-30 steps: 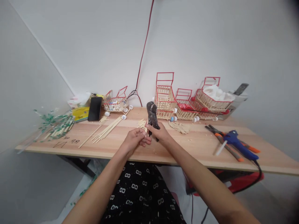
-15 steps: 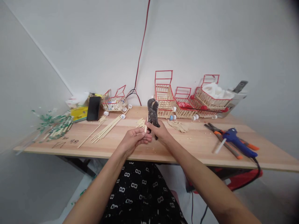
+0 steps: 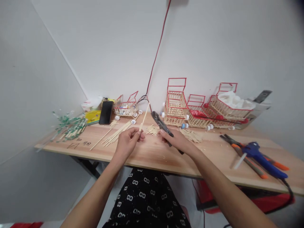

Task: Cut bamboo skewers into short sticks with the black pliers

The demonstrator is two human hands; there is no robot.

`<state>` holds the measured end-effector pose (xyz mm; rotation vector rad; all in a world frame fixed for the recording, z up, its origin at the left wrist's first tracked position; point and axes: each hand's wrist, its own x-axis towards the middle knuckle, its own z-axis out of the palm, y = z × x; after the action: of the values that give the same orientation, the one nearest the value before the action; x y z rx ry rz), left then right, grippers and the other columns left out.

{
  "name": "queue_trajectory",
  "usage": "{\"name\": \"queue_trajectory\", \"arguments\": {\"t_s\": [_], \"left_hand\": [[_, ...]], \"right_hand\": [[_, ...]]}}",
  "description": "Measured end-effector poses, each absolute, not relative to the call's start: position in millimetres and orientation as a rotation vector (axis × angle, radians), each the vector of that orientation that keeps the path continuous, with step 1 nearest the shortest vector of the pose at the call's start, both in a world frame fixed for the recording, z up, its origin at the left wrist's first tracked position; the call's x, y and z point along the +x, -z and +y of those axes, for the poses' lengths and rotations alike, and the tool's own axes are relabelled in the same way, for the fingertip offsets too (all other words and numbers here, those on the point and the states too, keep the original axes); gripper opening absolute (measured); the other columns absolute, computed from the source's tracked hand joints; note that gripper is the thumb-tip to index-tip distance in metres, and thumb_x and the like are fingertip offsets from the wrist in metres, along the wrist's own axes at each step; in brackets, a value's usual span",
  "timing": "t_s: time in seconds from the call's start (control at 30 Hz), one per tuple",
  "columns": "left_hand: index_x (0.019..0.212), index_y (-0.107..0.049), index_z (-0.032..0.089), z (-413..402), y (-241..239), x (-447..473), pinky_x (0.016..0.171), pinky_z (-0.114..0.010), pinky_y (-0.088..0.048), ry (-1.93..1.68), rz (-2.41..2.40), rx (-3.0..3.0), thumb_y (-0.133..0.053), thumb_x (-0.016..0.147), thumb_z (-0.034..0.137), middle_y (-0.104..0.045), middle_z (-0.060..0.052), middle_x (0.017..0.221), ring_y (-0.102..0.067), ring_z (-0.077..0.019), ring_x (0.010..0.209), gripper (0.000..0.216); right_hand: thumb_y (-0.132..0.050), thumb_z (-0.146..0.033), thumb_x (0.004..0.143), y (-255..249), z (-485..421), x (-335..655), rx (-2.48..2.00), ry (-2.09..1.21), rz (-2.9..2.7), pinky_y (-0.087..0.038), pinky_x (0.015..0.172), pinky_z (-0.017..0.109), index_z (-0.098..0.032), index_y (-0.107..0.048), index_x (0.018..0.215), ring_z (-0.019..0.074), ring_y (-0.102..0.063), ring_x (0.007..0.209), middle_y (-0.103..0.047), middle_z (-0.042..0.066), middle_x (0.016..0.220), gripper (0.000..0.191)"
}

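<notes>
Two thin wooden sticks (image 3: 145, 114), one longer than the other, rise from the closed fingers of my left hand (image 3: 129, 141) above the table. My right hand (image 3: 178, 140) is wrapped round a pair of dark hand cutters (image 3: 161, 124), whose head tilts up and left, apart from the sticks. Between the hands, just behind them, lies a small pile of short cut sticks (image 3: 152, 129). To the left of my left hand, long sticks (image 3: 116, 134) are spread on the wooden table (image 3: 152, 155).
Small stick-built carts with red handles (image 3: 177, 104) stand along the wall, with another cart (image 3: 125, 109) further left. A phone (image 3: 106, 112) leans beside a yellow packet (image 3: 93, 117). Green-wrapped stick bundles (image 3: 73, 128) lie left. A blue glue gun (image 3: 258, 156) and orange-handled pliers (image 3: 281, 165) lie right.
The cutters have moved right, away from the sticks, and tilted over. My left hand now holds the sticks up, slanting. The whole view has shifted, so the table's contents appear further right.
</notes>
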<state>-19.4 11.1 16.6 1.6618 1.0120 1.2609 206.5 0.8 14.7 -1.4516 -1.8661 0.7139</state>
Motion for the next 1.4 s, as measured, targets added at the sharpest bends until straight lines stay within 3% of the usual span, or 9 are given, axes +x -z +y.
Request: {"name": "queue_trajectory", "arguments": {"t_s": [0.23, 0.43, 0.87, 1.07, 1.4], "left_hand": [[0.074, -0.063, 0.017, -6, -26, -27, 0.066, -0.024, -0.044, -1.272, 1.287, 2.026, -0.048, 0.086, 0.021, -0.066, 0.0, 0.067, -0.061, -0.0132, 0.063, 0.02], [0.072, -0.058, 0.018, -14, -23, -23, 0.065, -0.026, -0.039, -1.119, 1.409, 2.294, -0.044, 0.087, 0.016, -0.064, -0.001, 0.067, -0.06, -0.0152, 0.064, 0.021], [0.092, -0.059, 0.014, -21, -15, -18, 0.066, -0.03, -0.04, -0.795, 1.676, 2.551, -0.035, 0.092, 0.013, -0.068, -0.01, 0.08, -0.064, -0.0223, 0.075, 0.024], [0.092, -0.057, 0.014, -26, -16, -16, 0.066, -0.03, -0.042, -0.553, 1.831, 2.573, -0.033, 0.092, 0.012, -0.066, -0.011, 0.081, -0.064, -0.0236, 0.078, 0.025], [0.092, -0.056, 0.013, -26, 3, -33, 0.064, -0.032, -0.044, -0.376, 1.922, 2.557, -0.033, 0.087, 0.006, -0.066, -0.012, 0.08, -0.065, -0.0267, 0.077, 0.025]], "right_hand": [[-0.03, -0.075, 0.085, -41, -30, 195, -1.609, -0.914, -2.098, -0.044, 0.064, 0.028, -0.016, -0.062, 0.082, 0.0184, -0.06, 0.071, -0.068, 0.008, 0.079, 0.068], [-0.027, -0.078, 0.083, -41, -26, 185, -1.619, -1.032, -2.064, -0.044, 0.057, 0.026, -0.013, -0.064, 0.098, 0.0157, -0.059, 0.063, -0.067, 0.008, 0.078, 0.076], [-0.03, -0.077, 0.084, -41, -26, 174, -1.672, -0.983, -2.063, -0.041, 0.048, 0.024, -0.014, -0.066, 0.082, 0.0134, -0.056, 0.053, -0.064, 0.007, 0.064, 0.073], [-0.031, -0.077, 0.083, -32, -26, 169, -1.687, -0.951, -2.029, -0.038, 0.044, 0.024, -0.015, -0.062, 0.071, 0.0137, -0.053, 0.048, -0.062, 0.006, 0.058, 0.071], [-0.026, -0.073, 0.087, -12, -9, 149, -1.65, -0.761, -2.244, -0.034, 0.052, 0.028, -0.018, -0.052, 0.056, 0.0158, -0.051, 0.051, -0.059, 0.006, 0.055, 0.068]]}}
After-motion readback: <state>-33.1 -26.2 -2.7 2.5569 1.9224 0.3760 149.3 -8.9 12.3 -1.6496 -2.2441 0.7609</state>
